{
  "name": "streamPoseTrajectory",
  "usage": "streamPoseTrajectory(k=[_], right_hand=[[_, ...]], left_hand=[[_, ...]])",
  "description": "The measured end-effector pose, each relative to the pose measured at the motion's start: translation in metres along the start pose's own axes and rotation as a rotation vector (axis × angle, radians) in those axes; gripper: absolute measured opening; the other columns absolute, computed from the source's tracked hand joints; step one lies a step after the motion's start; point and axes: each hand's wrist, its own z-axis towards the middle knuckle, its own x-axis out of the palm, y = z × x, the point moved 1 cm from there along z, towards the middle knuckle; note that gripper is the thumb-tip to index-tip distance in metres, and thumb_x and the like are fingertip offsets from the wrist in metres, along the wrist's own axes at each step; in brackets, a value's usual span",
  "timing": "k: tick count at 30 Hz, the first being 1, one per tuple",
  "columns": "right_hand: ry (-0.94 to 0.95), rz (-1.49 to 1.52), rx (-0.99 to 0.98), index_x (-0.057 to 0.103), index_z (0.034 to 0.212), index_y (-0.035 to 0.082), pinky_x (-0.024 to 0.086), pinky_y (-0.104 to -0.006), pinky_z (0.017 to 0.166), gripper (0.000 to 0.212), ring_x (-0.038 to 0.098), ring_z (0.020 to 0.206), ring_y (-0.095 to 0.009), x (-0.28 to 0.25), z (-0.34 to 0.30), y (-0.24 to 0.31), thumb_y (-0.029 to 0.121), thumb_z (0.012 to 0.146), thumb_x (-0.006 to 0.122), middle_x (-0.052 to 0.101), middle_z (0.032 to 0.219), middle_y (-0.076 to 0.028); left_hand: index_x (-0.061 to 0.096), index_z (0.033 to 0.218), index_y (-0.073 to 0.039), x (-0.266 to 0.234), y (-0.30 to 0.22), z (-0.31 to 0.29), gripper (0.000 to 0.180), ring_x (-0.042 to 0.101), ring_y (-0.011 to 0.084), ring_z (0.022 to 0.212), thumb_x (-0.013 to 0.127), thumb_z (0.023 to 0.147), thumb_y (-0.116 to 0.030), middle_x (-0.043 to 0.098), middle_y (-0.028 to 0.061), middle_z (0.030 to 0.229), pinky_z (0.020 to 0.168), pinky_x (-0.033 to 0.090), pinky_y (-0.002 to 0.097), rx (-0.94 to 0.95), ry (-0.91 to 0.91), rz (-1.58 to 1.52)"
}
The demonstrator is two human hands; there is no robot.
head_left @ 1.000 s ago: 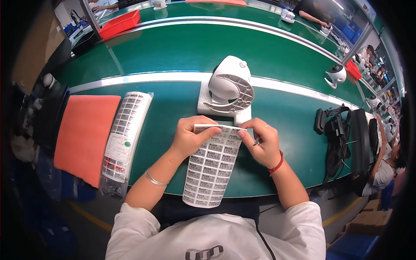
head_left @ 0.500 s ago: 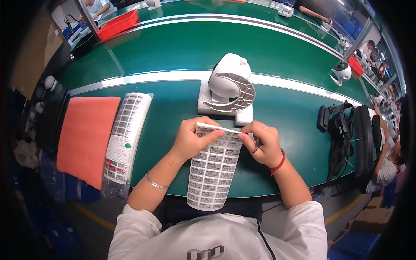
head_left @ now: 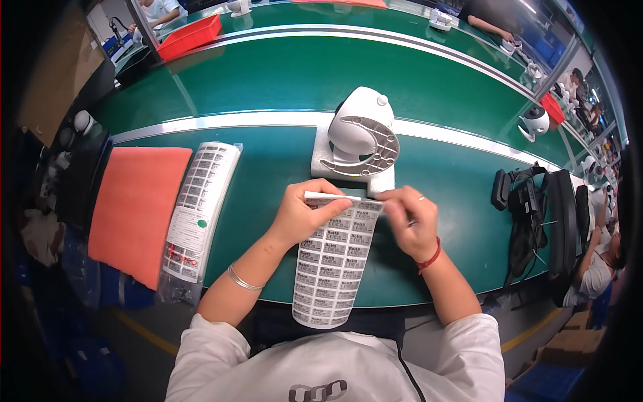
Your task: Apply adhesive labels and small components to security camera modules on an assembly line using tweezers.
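Observation:
A long sheet of grey printed labels (head_left: 329,268) hangs down toward my lap, its top end folded over. My left hand (head_left: 303,213) is closed on the upper left of the sheet, thumb on the front. At the top right corner of the sheet is my right hand (head_left: 414,224); its fingers are smeared by motion, so their hold cannot be made out. Just beyond both hands, a white rounded device (head_left: 351,137), its ribbed grey base ring facing me, lies tilted on a white foam block (head_left: 324,165).
To the left lie an orange foam sheet (head_left: 137,208) and a bagged stack of label sheets (head_left: 204,201). Black straps and gear (head_left: 526,214) rest at the right. A red tray (head_left: 191,39) stands at the far left. Other people work across and along the bench.
My right hand has shifted slightly right and its fingers are now blurred at the sheet's corner. The left hand keeps its grip. The whole view has shifted a little.

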Motion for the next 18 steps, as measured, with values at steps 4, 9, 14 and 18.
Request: streamPoseTrajectory(k=[4, 9, 14, 18], right_hand=[[-0.348, 0.045, 0.063, 0.059, 0.075, -0.002, 0.040, -0.0272, 0.069, 0.037, 0.048, 0.069, -0.016, -0.023, 0.007, -0.019, 0.016, 0.101, 0.041, 0.060, 0.078, -0.008], [-0.306, 0.014, 0.633, 0.063, 0.078, -0.003, 0.043, -0.0257, 0.057, 0.035, 0.051, 0.064, -0.009, -0.048, 0.007, -0.039, 0.024, 0.099, 0.055, 0.060, 0.077, -0.004], [-0.039, -0.277, 0.521, 0.068, 0.092, 0.000, 0.052, -0.0267, 0.061, 0.023, 0.060, 0.064, -0.011, -0.051, 0.005, -0.044, 0.009, 0.074, 0.078, 0.063, 0.078, -0.006], [0.027, -0.202, 0.574, 0.069, 0.101, 0.001, 0.054, -0.0266, 0.065, 0.029, 0.066, 0.071, -0.013, -0.063, 0.002, -0.053, 0.006, 0.074, 0.078, 0.067, 0.087, -0.008]], left_hand=[[0.069, 0.088, -0.001, -0.007, -0.004, 0.004, 0.013, 0.061, 0.0046, 0.070, 0.075, 0.083, -0.011, 0.069, 0.0012, 0.079, 0.063, 0.049, 0.0205, 0.070, -0.077, -0.052], [0.068, 0.091, 0.000, -0.019, -0.013, 0.007, 0.015, 0.062, 0.0060, 0.071, 0.074, 0.084, -0.012, 0.069, 0.0017, 0.079, 0.064, 0.050, 0.0214, 0.012, -0.197, -0.058], [0.066, 0.092, -0.001, -0.026, -0.016, 0.006, 0.014, 0.062, 0.0072, 0.072, 0.074, 0.083, -0.010, 0.068, 0.0034, 0.082, 0.064, 0.050, 0.0208, 0.010, -0.244, -0.072], [0.064, 0.100, 0.000, -0.029, -0.017, 0.006, 0.021, 0.064, 0.0101, 0.080, 0.074, 0.083, -0.009, 0.068, 0.0058, 0.089, 0.072, 0.052, 0.0232, 0.040, -0.243, -0.159]])
